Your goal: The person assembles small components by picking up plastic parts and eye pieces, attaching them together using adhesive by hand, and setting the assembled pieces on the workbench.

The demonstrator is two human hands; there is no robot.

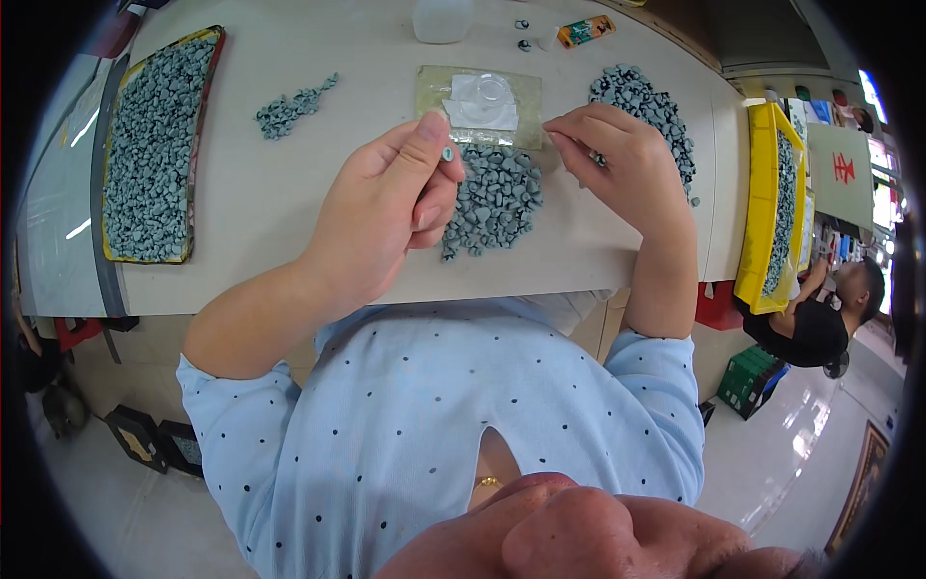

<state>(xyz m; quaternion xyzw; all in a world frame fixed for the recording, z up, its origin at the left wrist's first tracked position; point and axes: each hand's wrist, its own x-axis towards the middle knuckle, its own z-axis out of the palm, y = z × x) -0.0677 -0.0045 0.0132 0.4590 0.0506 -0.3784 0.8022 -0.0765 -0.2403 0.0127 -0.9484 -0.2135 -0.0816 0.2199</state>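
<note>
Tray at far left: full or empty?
Full-looking: grey-green pieces cover the tray from rim to rim, hiding its floor. Cannot tell how deep.

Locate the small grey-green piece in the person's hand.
Head view, upper middle: the piece is at the fingers of the left hand, with the central pile of similar pieces just to its right.
</note>
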